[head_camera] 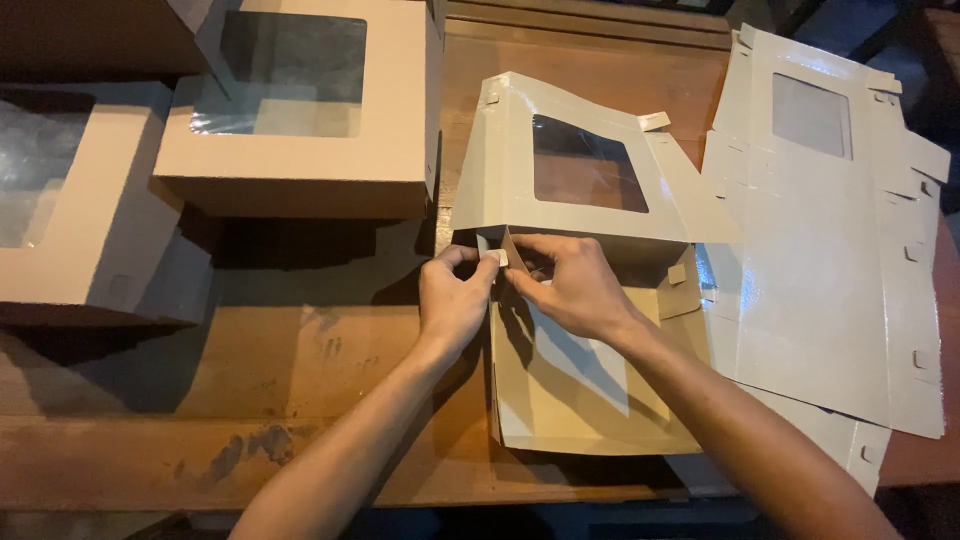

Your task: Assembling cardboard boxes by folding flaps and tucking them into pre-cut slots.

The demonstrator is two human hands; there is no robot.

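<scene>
Worn brown wood makes up the table (300, 370), its planks scuffed and stained with dark patches near the front edge, under dim warm light that throws heavy shadows. Seen from the head camera, a half-folded cardboard box (590, 390) sits near the middle of the front edge, its windowed lid (575, 165) standing up behind it. The left hand (455, 300) and the right hand (570, 285) meet at the box's back left corner, fingers pinched narrow on a small white tab (497, 257) and the adjoining flap. Toward the right edge lies a stack of flat, unfolded box blanks (840, 270), pale and glossy, each with a clear window, overhanging the front edge slightly. Along the back left of the table stand two finished window boxes: one (300, 120) just beside the lid, another (80, 210) at the left edge. Beyond the far edge, the room is too dark to make out.
</scene>
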